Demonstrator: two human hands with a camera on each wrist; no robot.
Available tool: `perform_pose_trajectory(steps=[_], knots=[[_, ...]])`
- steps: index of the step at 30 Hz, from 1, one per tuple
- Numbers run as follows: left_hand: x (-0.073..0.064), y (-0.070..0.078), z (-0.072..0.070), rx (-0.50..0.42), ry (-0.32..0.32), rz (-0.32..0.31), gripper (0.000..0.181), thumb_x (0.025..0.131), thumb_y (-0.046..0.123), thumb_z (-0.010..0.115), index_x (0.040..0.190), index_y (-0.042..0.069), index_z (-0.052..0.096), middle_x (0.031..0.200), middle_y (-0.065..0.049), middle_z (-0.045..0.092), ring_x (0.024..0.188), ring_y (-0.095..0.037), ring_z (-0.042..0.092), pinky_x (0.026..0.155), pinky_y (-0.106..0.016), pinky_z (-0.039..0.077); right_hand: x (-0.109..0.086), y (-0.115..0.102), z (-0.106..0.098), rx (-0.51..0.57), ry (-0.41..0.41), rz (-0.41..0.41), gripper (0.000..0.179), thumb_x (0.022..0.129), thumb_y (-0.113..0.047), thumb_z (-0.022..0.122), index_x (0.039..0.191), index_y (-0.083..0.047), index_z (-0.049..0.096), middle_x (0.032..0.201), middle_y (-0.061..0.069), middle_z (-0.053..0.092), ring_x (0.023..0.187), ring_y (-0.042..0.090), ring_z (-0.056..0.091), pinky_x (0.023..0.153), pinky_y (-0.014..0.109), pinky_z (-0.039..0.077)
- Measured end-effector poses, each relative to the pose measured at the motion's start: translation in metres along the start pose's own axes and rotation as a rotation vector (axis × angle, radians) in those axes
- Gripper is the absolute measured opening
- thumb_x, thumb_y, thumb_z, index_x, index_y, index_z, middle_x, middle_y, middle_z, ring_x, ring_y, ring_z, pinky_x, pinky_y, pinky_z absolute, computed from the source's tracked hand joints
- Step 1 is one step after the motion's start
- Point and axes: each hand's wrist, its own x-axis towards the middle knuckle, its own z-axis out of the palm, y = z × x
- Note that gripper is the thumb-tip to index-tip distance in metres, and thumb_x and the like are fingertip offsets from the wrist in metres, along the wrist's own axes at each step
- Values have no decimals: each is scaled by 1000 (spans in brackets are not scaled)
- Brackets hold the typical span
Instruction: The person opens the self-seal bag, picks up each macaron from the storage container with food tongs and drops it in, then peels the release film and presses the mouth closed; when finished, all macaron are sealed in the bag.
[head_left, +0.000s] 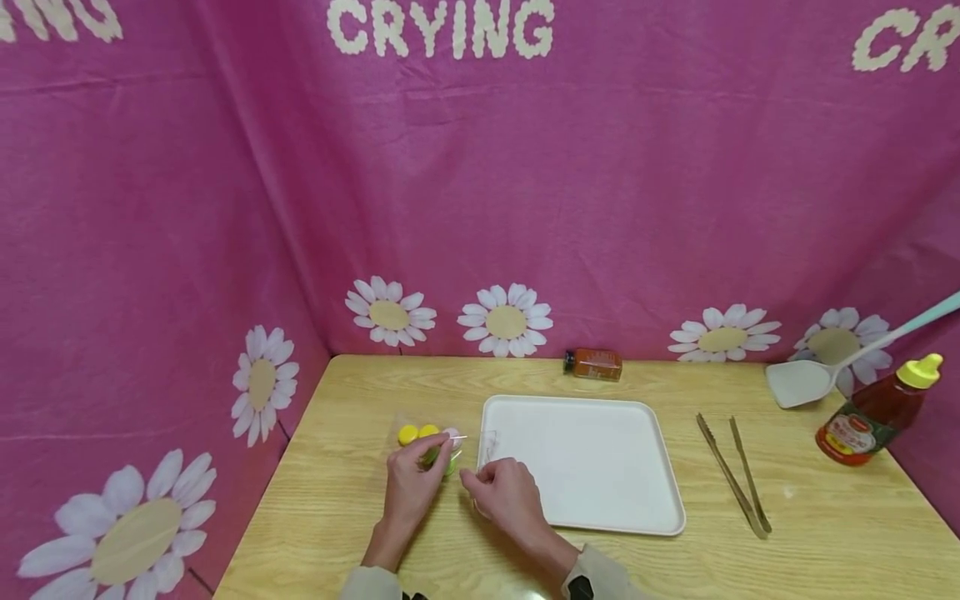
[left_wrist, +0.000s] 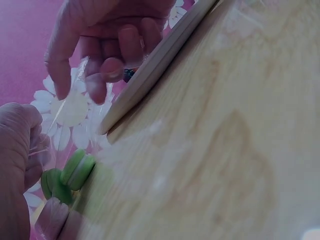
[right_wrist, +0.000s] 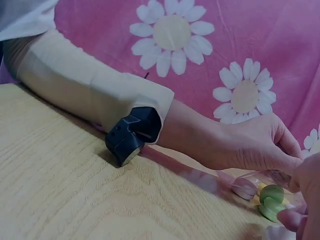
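Note:
My left hand pinches the edge of a clear plastic bag near the table's left side. Inside the bag are several macarons: yellow ones, a pale purple one and green ones. Close by on the right, my right hand hovers by the tray's left corner. In the left wrist view its fingers curl loosely, thumb apart from them, and clear film shows between thumb and forefinger. The right wrist view has my left hand right beside the right hand.
A white tray lies right of the bag, with a wisp of clear film at its left edge. Behind it a small brown bottle lies on its side. Metal tongs, a spatula and a red sauce bottle are at right.

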Motion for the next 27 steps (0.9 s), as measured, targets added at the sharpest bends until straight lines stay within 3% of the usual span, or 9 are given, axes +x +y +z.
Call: perform_pose_trajectory(steps=[7, 12, 19, 24, 27], knots=[[1, 0, 0, 22, -4, 2, 13, 87, 1, 83, 99, -2, 81, 98, -10, 80, 89, -23, 77, 81, -14, 56, 4, -5, 0, 91, -32, -62, 25, 88, -35, 81, 72, -14, 80, 56, -14, 64, 51, 1, 55, 50, 22, 45], [1, 2, -1, 16, -13, -8, 12, 87, 1, 83, 99, -1, 81, 98, -10, 80, 91, -22, 77, 79, -24, 61, 6, -6, 4, 153, -7, -111, 13, 88, -16, 77, 78, -7, 82, 60, -9, 68, 54, -2, 53, 53, 18, 45], [1, 4, 0, 14, -33, -24, 15, 86, 2, 85, 101, 0, 81, 99, -9, 80, 92, -22, 77, 79, -34, 63, 0, -6, 5, 212, 3, -105, 10, 84, -8, 75, 76, -5, 80, 63, -6, 70, 56, -3, 54, 55, 17, 47], [5, 7, -4, 52, -132, -71, 27, 89, 17, 85, 112, 4, 79, 110, -6, 79, 105, -23, 74, 91, -44, 60, -11, -9, 5, 216, 13, -102, 13, 80, -4, 71, 70, -9, 77, 60, -8, 66, 54, -3, 53, 55, 17, 46], [14, 9, -9, 47, -233, -152, 29, 98, 24, 75, 121, 6, 75, 123, -6, 75, 120, -26, 67, 103, -50, 53, -18, -12, 4, 235, 12, -99, 15, 80, -3, 69, 68, -10, 75, 59, -10, 64, 53, -3, 52, 53, 16, 45]])
